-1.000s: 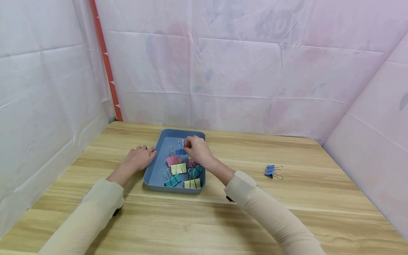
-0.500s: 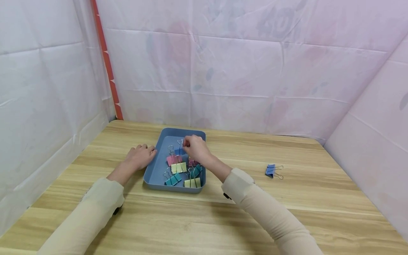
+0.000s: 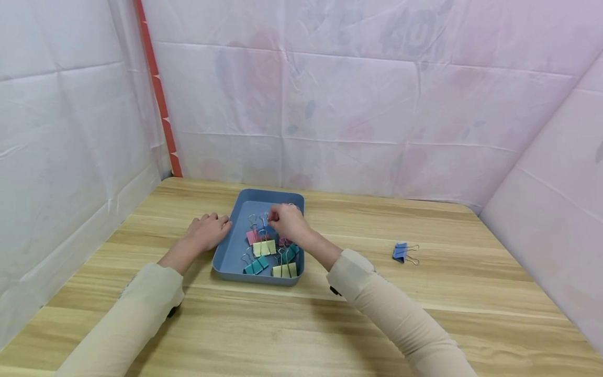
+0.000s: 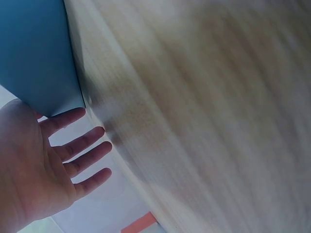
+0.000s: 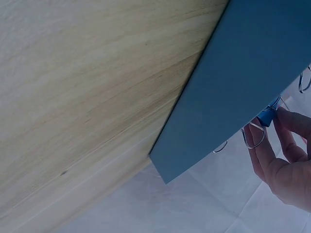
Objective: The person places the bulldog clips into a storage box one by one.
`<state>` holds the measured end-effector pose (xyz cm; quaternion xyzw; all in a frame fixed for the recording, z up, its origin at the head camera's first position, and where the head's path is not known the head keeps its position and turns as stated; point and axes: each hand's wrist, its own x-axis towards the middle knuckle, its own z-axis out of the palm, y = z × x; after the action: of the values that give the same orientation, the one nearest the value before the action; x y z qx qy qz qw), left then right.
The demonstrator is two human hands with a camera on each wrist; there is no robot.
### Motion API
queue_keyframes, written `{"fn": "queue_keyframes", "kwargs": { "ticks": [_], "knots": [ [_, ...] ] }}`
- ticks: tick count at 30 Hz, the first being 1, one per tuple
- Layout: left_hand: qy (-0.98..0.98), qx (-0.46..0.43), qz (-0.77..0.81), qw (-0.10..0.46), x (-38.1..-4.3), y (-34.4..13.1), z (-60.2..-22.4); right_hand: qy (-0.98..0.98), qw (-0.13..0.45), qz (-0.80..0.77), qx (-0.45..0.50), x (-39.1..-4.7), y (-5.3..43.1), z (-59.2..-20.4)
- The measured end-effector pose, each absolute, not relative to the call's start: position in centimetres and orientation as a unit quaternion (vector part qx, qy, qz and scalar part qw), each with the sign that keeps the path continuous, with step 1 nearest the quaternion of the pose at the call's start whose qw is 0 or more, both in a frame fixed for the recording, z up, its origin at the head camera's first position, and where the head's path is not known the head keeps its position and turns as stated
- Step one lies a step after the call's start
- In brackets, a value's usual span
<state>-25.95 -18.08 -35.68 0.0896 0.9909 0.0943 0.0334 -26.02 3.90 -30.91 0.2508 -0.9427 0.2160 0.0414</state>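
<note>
A blue-grey tray (image 3: 254, 279) stands on the table with several binder clips inside. My right hand (image 3: 289, 223) reaches over its right side and pinches a blue binder clip (image 5: 268, 115) between thumb and fingers; in the head view the hand partly covers this clip. Close by are a pink clip (image 3: 252, 239), a pale yellow clip (image 3: 264, 247) and a teal clip (image 3: 256, 265). A second yellow clip (image 3: 285, 270) lies at the near right corner. My left hand (image 3: 207, 231) touches the tray's left side, its fingers (image 4: 87, 162) extended and spread.
One more blue binder clip (image 3: 400, 252) lies alone on the wooden table (image 3: 358, 324), to the right of the tray. White sheeting (image 3: 348, 104) hangs behind and at both sides, with a red strip (image 3: 160, 97) in the left corner.
My right hand has shifted slightly left and nearer with the blue clip, closer to the pink one. A wire handle now shows behind the hand. My left hand stays put.
</note>
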Motion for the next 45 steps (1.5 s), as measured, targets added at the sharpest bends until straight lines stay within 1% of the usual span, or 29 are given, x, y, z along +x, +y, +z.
{"fn": "queue_keyframes", "kwargs": {
  "ticks": [7,14,25,35,45],
  "knots": [
    [0.991,0.087,0.098,0.04,-25.9,-18.0,-35.7,-0.941,0.045,0.238,0.238,-26.0,4.4,-30.8],
    [0.991,0.084,0.1,0.04,-26.0,-18.1,-35.6,-0.935,0.068,0.247,0.245,-26.0,5.0,-30.3],
    [0.991,0.082,0.099,0.045,-26.1,-18.0,-35.8,-0.935,0.066,0.267,0.223,-26.0,6.2,-29.8],
    [0.99,0.078,0.108,0.046,-26.1,-18.1,-35.8,-0.929,0.072,0.296,0.21,-25.4,8.3,-28.5],
    [0.99,0.079,0.11,0.045,-26.0,-18.1,-35.7,-0.901,0.093,0.372,0.203,-24.2,11.7,-27.0]
  ]
}}
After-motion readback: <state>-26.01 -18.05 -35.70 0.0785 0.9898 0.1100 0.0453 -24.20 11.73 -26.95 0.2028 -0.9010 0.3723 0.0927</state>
